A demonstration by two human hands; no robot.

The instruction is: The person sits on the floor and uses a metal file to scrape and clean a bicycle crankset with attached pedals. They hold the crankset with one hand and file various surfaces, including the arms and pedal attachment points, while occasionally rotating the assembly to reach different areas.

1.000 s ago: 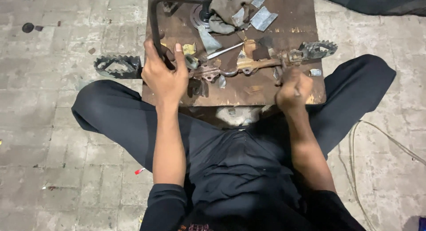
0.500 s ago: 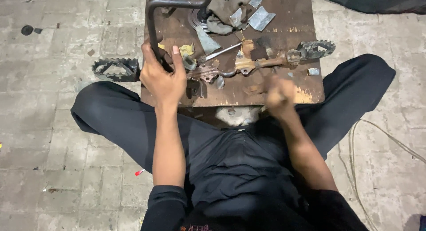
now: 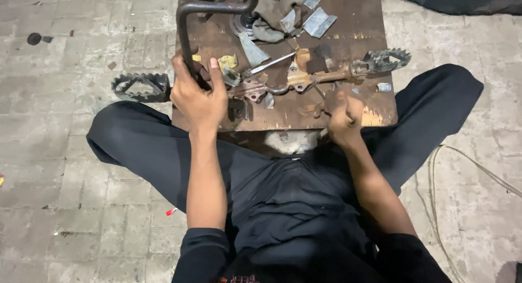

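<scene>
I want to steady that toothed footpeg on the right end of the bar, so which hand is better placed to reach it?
Probably the right hand: it sits just below the footpeg, gripping a small tool, whereas the left hand is wrapped around the bent bar across the board.

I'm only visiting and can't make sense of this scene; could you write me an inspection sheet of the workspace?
Surface: worn brown wooden board, scratched, on grey paving.
Job's things: rusty metal footrest bar with toothed pegs; dark bent steel rod.
Clutter: grey rag, metal scraps.
Hands: left hand grips the rod; right hand fisted at the bar, what it holds unclear.
Cables: pale cord at right.
Surroundings: grey brick paving.
</scene>
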